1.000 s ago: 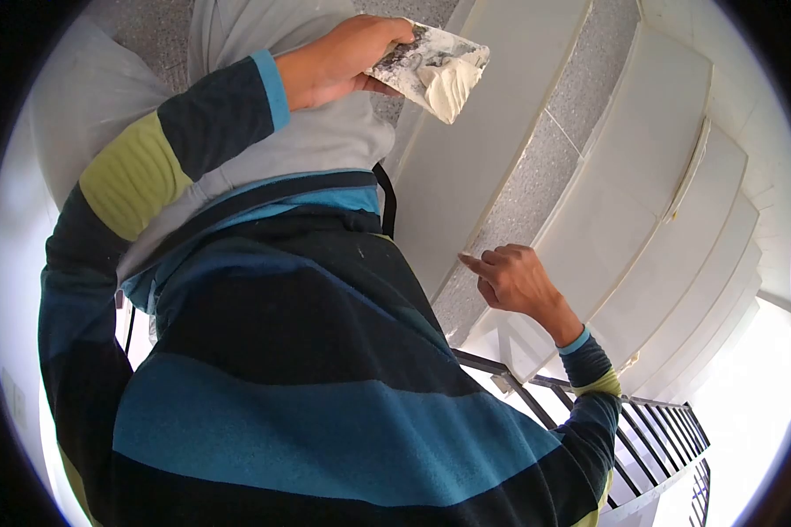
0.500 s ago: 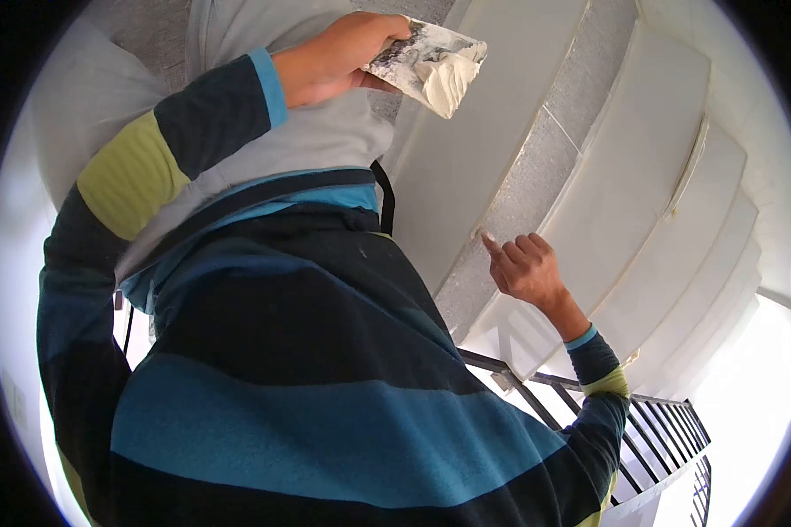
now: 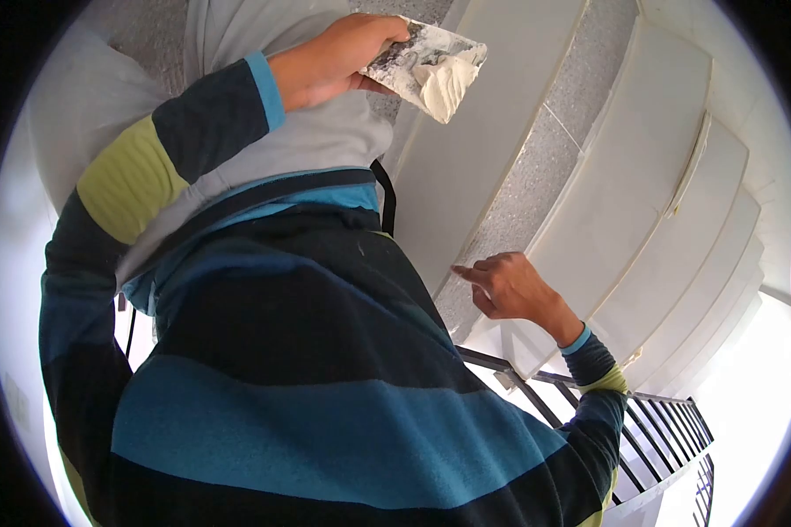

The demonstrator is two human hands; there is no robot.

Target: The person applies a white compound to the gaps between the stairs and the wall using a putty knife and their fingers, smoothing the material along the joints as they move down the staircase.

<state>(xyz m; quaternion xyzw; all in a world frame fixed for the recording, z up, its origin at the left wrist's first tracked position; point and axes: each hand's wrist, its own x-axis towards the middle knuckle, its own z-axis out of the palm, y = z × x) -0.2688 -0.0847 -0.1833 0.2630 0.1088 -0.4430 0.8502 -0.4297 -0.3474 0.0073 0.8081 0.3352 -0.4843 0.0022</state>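
My left hand [image 3: 338, 57] grips a flat rectangular plate [image 3: 404, 54] by its near edge, thumb on top and fingers underneath. Grey smears cover the plate, and a thick lump of off-white putty [image 3: 449, 86] sits towards its outer corner. Lower right, my right hand [image 3: 514, 288] is over a speckled grey stair tread [image 3: 554, 132]. Its index finger is stretched out, with the tip at the seam between the tread and a white riser [image 3: 479, 110]. The thumb stands apart from it and the remaining fingers are curled; I see nothing held there.
More white stair faces [image 3: 646, 149] curve away on the right, with a ragged pale strip [image 3: 690, 167] along one edge. A black metal railing [image 3: 668, 430] runs at lower right. My grey-trousered legs [image 3: 264, 53] are at upper left, beside speckled flooring [image 3: 154, 39].
My right hand has slid down and left along the tread's edge, and its index finger now points left. My left hand and the plate have barely moved.
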